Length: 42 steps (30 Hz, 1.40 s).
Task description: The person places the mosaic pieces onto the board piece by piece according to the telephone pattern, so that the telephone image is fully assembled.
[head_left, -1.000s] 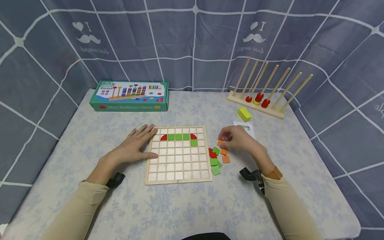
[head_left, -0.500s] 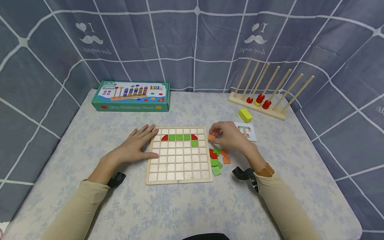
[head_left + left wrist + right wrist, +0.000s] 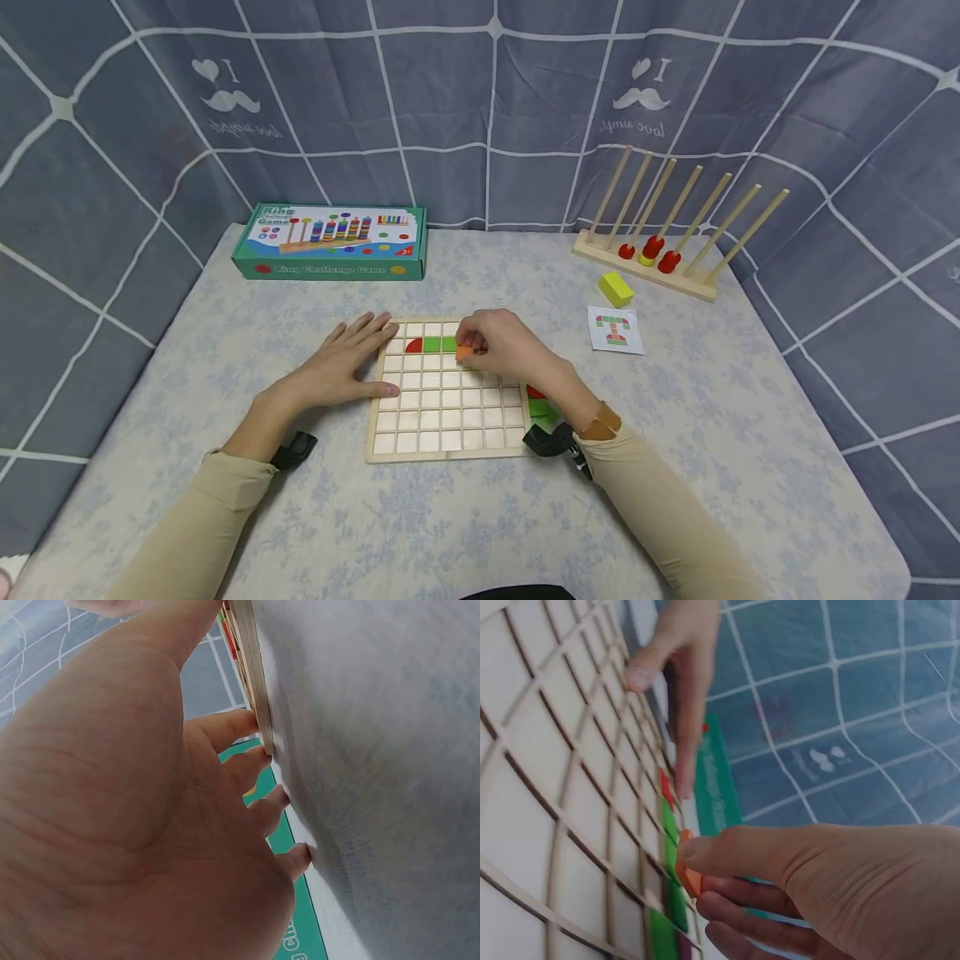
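Pale wooden grid board (image 3: 442,456) with an orange square tile (image 3: 462,353) held over it.
Left hand (image 3: 330,367), fingers spread, rests on the board's left edge; right hand (image 3: 510,343) pinches the tile near green square tiles (image 3: 432,344). Beyond lies a green printed box (image 3: 330,271).

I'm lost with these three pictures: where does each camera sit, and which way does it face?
Head: worn on the head, facing forward and down at the wooden grid board; left hand, right hand and tan sleeves show.
Left wrist: on that wrist, facing along the left hand toward the board's edge; that hand fills much of it.
Right wrist: on that wrist, facing across the board past the right hand, which pinches an orange tile; the left hand shows beyond.
Shared: head and right wrist both show board, tile and both hands.
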Tool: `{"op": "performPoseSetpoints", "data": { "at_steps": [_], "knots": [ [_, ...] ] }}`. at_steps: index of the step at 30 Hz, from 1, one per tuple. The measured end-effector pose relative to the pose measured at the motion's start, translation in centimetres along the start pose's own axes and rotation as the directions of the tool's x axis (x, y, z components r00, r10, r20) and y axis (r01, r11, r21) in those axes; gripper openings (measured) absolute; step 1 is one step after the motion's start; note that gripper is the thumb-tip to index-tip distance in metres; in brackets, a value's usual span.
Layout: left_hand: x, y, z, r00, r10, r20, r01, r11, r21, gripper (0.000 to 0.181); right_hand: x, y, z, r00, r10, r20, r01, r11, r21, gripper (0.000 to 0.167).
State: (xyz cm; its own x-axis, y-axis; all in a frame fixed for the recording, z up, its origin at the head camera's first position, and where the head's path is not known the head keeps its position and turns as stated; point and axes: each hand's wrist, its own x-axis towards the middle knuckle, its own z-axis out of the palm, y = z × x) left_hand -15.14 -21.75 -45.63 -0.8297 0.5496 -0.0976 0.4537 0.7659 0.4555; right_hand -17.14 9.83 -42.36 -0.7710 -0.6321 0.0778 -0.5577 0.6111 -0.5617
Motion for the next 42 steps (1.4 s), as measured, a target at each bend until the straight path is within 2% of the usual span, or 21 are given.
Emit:
{"op": "performPoseSetpoints", "data": {
  "at_steps": [7, 16, 20, 23, 27, 36, 39, 42],
  "knots": [
    [0.1, 0.0, 0.2, 1.0, 0.002, -0.002, -0.002, 1.0, -0.001, 0.105, 0.2, -0.2, 1.7, 1.0, 0.003, -0.026, -0.005, 0.997, -0.077, 0.014],
    [0.0, 0.0, 0.0, 1.0, -0.001, -0.007, 0.001, 1.0, 0.002, 0.105, 0.4, -0.5, 2.7, 0.997, -0.057, -0.055, 0.054, 0.996, -0.067, 0.006],
    [0.2, 0.2, -0.1, 1.0, 0.0, -0.002, 0.0, 1.0, 0.0, 0.105, 0.1, -0.5, 2.6, 0.997, -0.066, -0.033, 0.064, 0.996, -0.058, 0.007],
    [0.2, 0.4, -0.1, 1.0, 0.0, -0.004, 0.0, 1.0, 0.008, 0.104, -0.4, -0.4, 2.1, 0.998, -0.068, 0.008, 0.068, 0.997, -0.036, 0.015],
    [0.4, 0.5, -0.1, 1.0, -0.004, 0.002, 0.004, 1.0, 0.022, 0.104, -1.9, 0.5, 0.7, 0.998, -0.058, 0.025, 0.058, 0.998, 0.006, 0.023],
    [0.5, 0.6, 0.0, 1.0, -0.005, 0.025, 0.005, 1.0, 0.003, 0.104, -7.3, 4.7, -2.9, 0.996, 0.054, -0.069, -0.045, 0.991, 0.124, 0.025],
    [0.6, 0.6, 0.0, 1.0, -0.005, 0.022, 0.005, 1.0, 0.002, 0.103, -8.6, 6.0, -3.6, 0.993, 0.106, -0.054, -0.098, 0.986, 0.135, 0.026],
    [0.5, 0.7, 0.0, 1.0, -0.011, 0.011, 0.011, 1.0, -0.005, 0.103, -9.4, 6.8, -4.0, 0.992, 0.126, -0.021, -0.123, 0.985, 0.121, 0.027]
  ]
}}
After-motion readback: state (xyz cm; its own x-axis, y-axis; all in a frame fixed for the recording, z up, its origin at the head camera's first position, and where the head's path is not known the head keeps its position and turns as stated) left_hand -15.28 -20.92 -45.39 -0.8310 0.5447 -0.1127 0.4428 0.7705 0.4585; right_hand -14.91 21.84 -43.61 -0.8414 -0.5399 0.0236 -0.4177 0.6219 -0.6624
